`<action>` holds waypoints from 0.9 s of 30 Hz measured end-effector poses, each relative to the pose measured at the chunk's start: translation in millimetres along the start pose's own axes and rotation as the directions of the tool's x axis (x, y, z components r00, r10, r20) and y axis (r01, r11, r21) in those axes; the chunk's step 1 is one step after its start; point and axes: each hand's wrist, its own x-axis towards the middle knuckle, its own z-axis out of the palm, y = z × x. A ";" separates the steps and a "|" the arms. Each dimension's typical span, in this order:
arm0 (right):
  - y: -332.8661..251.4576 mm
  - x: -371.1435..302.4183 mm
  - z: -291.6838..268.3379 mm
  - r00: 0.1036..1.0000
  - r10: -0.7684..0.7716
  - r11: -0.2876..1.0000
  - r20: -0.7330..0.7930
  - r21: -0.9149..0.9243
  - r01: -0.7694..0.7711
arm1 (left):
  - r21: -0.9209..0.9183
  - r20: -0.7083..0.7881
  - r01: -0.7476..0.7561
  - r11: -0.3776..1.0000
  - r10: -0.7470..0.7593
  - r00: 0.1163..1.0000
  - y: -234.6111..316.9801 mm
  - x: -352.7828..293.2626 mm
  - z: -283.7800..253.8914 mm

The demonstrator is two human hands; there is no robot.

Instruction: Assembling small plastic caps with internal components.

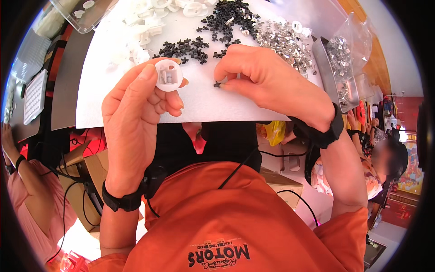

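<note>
My left hand (138,93) is closed round the edge of a round white plastic housing (175,85), its hollow inside facing up. A small spring-like part seems to sit within the recess. To the right, my right hand (267,75) pinches a small black cross-shaped plastic piece (217,84) between thumb and forefinger, just over the white table sheet (195,106). The housing and the cross piece are apart. Beyond my hands lies a loose group of similar black cross pieces (186,49), with a larger heap (229,20) farther back.
White plastic parts (149,27) are piled at the back left. Small metal pieces (283,45) lie scattered at the right, beside a metal tray (333,81) holding more. A clear plastic bin (81,25) stands far left. Other people sit on both sides.
</note>
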 end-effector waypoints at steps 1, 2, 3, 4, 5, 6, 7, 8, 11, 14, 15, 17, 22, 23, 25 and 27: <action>-0.3 0.1 1.5 1.000 -0.029 1.000 0.004 0.000 0.029 | 0.027 -0.015 0.011 1.000 -0.010 1.000 0.7 -0.8 0.8; -0.5 1.1 2.1 1.000 -0.030 1.000 0.005 0.001 0.030 | 0.028 -0.017 0.011 1.000 -0.011 1.000 0.8 -0.8 1.1; -1.1 2.0 2.8 0.999 -0.037 0.999 0.007 -0.024 0.037 | 0.026 -0.020 0.010 1.000 -0.010 1.000 0.8 -0.8 1.4; -1.8 2.8 3.7 0.999 -0.043 0.998 0.009 -0.049 0.043 | 0.024 -0.022 0.009 1.000 -0.008 1.000 0.6 -0.8 1.5; -2.1 3.9 5.6 0.999 -0.043 0.998 0.009 -0.049 0.043 | 0.025 -0.021 0.009 1.000 -0.008 1.000 0.1 -0.2 0.8; -2.0 5.1 8.3 0.998 -0.064 0.993 -0.019 -0.098 0.062 | -0.007 -0.005 0.001 1.000 -0.001 1.000 -1.0 0.4 -0.8; -2.2 6.0 10.4 0.995 -0.086 0.986 -0.046 -0.147 0.079 | -0.039 0.011 -0.007 0.999 0.007 1.000 -1.8 1.1 -1.6; -2.9 6.9 11.9 0.995 -0.087 0.986 -0.045 -0.148 0.079 | -0.040 0.010 -0.007 0.999 0.008 1.000 -2.3 1.0 -1.7; -5.9 6.9 15.0 0.992 -0.104 0.984 -0.072 -0.152 0.092 | -0.054 0.016 -0.009 0.999 0.010 1.000 -3.0 0.8 -2.3; -8.0 4.8 17.4 0.996 -0.065 0.978 -0.066 -0.203 0.051 | -0.052 0.017 -0.013 0.999 0.014 1.000 -2.1 0.2 -1.5; -5.5 4.2 18.5 0.990 -0.088 0.978 -0.109 -0.201 0.064 | -0.047 0.014 -0.004 0.999 0.004 1.000 -1.7 0.1 -0.5; -6.5 4.2 15.0 0.982 -0.117 0.976 -0.150 -0.200 0.086 | -0.042 0.007 -0.001 0.999 0.001 1.000 -1.1 0.0 1.0; -34.9 0.9 -7.7 0.924 0.382 0.741 0.008 0.595 -0.311 | -0.055 0.021 0.111 0.992 -0.110 0.994 4.1 -8.2 8.9; -37.7 -0.4 -11.2 0.926 0.378 0.744 0.004 0.594 -0.307 | -0.016 0.007 0.112 0.994 -0.112 0.994 5.0 -9.2 13.3; -40.9 -3.0 -16.4 0.939 0.339 0.657 0.059 0.699 -0.282 | -0.059 0.026 0.169 0.984 -0.168 0.985 8.3 -10.7 17.1; -38.3 -3.1 -8.1 0.962 0.273 0.656 0.001 0.731 -0.187 | -0.126 0.010 0.261 0.957 -0.261 0.965 11.6 -11.4 24.3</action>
